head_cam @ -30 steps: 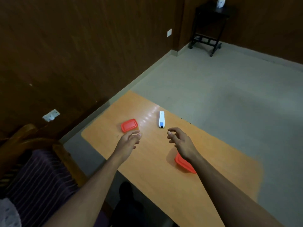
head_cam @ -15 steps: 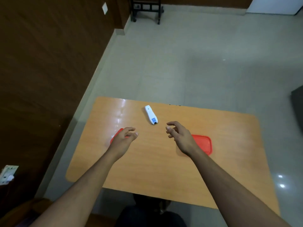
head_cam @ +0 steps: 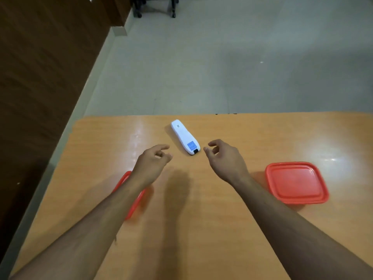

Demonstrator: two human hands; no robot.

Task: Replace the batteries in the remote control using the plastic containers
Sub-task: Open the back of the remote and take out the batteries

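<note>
Orange wooden table (head_cam: 201, 229) by a dark brown wall, grey floor behind. White remote control (head_cam: 184, 137) lies flat near the far edge, blue label end toward the person. Left hand (head_cam: 151, 164) and right hand (head_cam: 226, 160) hover either side of it, fingers loosely curled, holding nothing. One red plastic container (head_cam: 295, 182) sits to the right, another red container (head_cam: 133, 199) is half hidden under the left forearm
</note>
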